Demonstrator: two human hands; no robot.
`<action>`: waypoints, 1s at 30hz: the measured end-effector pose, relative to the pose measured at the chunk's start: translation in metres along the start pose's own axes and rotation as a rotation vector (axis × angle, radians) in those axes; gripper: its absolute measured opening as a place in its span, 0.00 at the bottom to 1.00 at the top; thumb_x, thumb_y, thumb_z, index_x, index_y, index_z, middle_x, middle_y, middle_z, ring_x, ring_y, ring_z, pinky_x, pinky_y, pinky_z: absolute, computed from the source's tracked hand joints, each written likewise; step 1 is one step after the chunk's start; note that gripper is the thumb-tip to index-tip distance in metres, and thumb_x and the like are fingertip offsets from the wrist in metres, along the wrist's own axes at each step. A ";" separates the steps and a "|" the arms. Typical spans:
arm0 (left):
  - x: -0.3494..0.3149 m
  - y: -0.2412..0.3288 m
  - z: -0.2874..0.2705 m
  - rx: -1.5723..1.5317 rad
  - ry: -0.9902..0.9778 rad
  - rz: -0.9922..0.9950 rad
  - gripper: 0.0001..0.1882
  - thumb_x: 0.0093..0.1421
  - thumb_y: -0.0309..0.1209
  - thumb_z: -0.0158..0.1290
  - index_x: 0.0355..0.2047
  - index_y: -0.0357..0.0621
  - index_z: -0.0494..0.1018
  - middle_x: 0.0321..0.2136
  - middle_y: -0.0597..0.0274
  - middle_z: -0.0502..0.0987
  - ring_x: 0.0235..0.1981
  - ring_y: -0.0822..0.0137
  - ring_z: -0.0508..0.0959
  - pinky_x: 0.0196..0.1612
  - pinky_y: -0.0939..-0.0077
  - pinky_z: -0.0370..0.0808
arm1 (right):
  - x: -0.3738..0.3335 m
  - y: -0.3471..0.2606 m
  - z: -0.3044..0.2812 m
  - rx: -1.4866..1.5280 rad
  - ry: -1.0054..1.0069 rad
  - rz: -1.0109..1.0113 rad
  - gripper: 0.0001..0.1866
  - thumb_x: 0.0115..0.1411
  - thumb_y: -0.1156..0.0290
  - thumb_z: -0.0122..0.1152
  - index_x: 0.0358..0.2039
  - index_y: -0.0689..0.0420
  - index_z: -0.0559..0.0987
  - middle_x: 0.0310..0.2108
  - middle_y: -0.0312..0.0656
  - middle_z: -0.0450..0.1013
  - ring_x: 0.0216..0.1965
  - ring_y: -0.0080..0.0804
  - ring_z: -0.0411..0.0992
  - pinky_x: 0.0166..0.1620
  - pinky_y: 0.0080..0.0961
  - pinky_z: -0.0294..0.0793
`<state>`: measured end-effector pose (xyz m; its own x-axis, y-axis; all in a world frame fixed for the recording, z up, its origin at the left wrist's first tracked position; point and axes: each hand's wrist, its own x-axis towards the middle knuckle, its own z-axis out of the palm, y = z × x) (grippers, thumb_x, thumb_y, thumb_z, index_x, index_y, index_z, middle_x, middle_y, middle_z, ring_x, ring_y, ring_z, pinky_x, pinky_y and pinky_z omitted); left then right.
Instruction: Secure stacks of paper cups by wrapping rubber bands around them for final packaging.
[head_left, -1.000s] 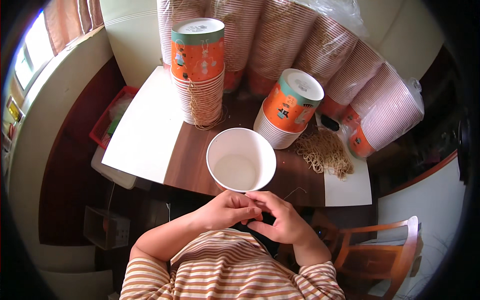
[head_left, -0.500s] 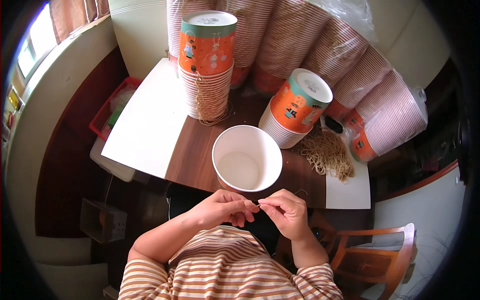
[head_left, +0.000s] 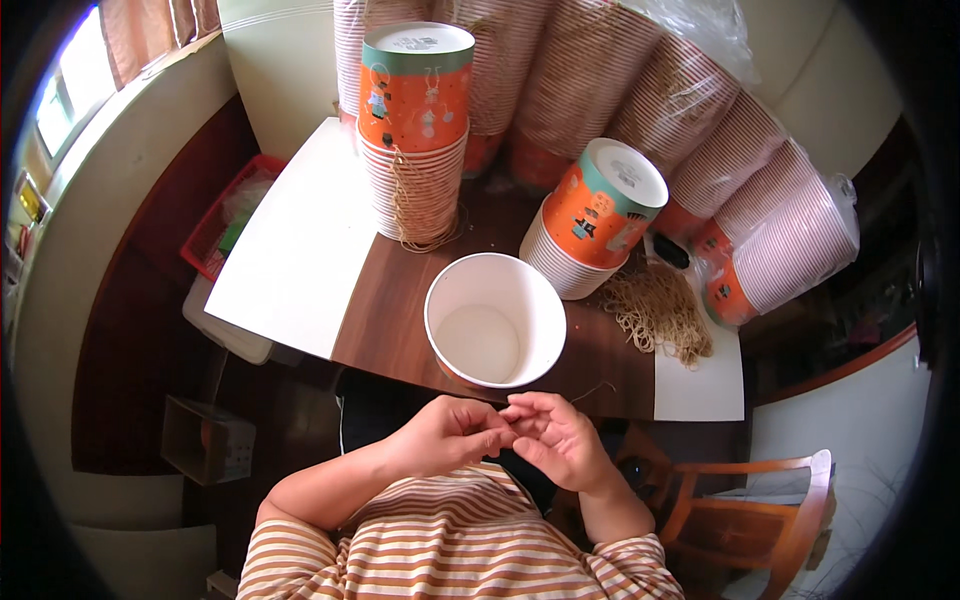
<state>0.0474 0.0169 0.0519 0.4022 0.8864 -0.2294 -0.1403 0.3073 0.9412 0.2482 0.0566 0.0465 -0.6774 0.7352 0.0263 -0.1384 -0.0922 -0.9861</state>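
Observation:
Just below the front table edge, my hands meet at the fingertips. My left hand (head_left: 455,435) is closed in a pinch on what appears to be a thin string, mostly hidden by the fingers. Touching it, my right hand (head_left: 556,440) has its fingers stretched out and its thumb apart. From behind the right hand a loose end of tan string (head_left: 598,388) curves over the table edge. Right in front of both hands stands a large paper bucket (head_left: 545,315), upright, white inside and with nothing in it.
Upside-down stacks of orange-and-green paper buckets stand at the back left (head_left: 415,110) and right of centre (head_left: 600,215). A heap of tan strings (head_left: 660,312) lies beside the right stack. Plastic-wrapped bucket stacks (head_left: 590,80) line the back. A wooden chair (head_left: 740,510) is at right.
My right hand's fingers have spread from a pinch and its thumb has dropped. Both hands have moved slightly down, away from the bucket. More of the string end shows at the table edge.

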 end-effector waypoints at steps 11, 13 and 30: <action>-0.010 0.010 0.007 0.316 0.083 0.157 0.07 0.59 0.28 0.54 0.31 0.35 0.74 0.21 0.60 0.75 0.22 0.72 0.73 0.27 0.78 0.71 | 0.001 -0.018 0.004 -0.545 0.033 -0.211 0.09 0.51 0.83 0.63 0.33 0.60 0.76 0.29 0.39 0.72 0.26 0.19 0.69 0.28 0.15 0.69; -0.010 0.008 0.008 0.431 0.117 0.298 0.06 0.58 0.27 0.54 0.31 0.35 0.74 0.22 0.58 0.74 0.23 0.67 0.74 0.27 0.76 0.71 | 0.003 -0.019 0.002 -0.666 0.016 -0.316 0.09 0.50 0.83 0.63 0.32 0.60 0.75 0.29 0.42 0.72 0.26 0.27 0.71 0.29 0.20 0.72; -0.006 0.019 -0.013 1.397 0.240 1.028 0.11 0.48 0.30 0.56 0.31 0.39 0.72 0.23 0.66 0.67 0.22 0.69 0.69 0.27 0.75 0.67 | 0.025 -0.031 0.007 -0.862 0.002 -0.580 0.11 0.48 0.83 0.63 0.32 0.60 0.74 0.27 0.43 0.72 0.26 0.36 0.72 0.28 0.27 0.73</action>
<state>0.0308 0.0217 0.0677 0.5088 0.5786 0.6374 0.6375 -0.7509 0.1727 0.2302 0.0732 0.0789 -0.6707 0.5145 0.5343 0.1219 0.7870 -0.6048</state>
